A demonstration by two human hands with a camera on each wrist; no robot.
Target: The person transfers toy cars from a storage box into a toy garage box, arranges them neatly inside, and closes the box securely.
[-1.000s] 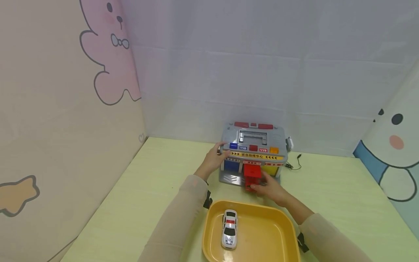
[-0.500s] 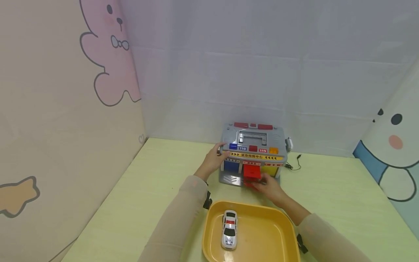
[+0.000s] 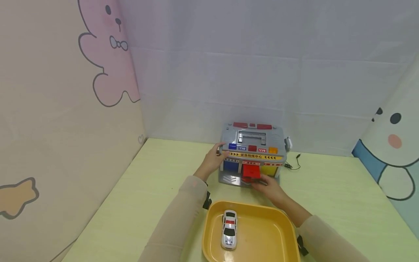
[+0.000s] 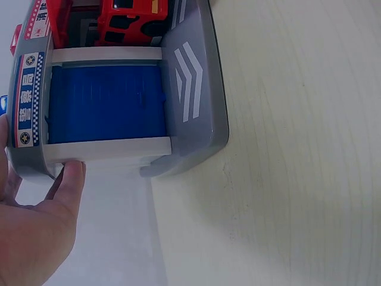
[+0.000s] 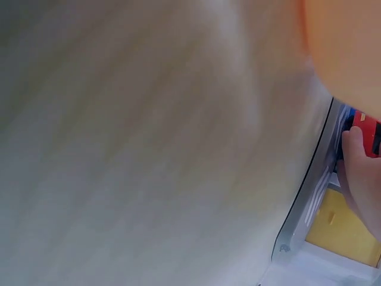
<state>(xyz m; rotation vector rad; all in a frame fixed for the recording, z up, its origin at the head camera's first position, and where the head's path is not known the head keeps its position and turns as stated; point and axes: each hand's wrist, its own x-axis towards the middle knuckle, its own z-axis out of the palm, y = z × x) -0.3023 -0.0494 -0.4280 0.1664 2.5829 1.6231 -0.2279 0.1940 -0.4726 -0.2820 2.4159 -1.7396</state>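
A grey toy garage [image 3: 252, 140] with a blue door [image 4: 107, 102], a red door [image 3: 251, 171] and a yellow door [image 5: 342, 229] stands against the back wall. The red door is raised and juts forward over the middle bay. Under it a red toy fire truck [image 4: 134, 22] sits partly inside the bay. My left hand [image 3: 212, 160] grips the garage's left end, thumb at the pillar and fingers up by the roof. My right hand [image 3: 271, 190] holds the truck at its front and right side; the fingertips are partly hidden.
A yellow tray [image 3: 258, 233] lies in front of the garage between my forearms, with a white toy police car [image 3: 229, 229] in it. A black cable [image 3: 294, 166] lies at the garage's right. Fabric walls stand behind and at both sides.
The toy fire truck has gone backward, deeper into the middle bay, with my right hand following at its front. The left hand stays on the garage.
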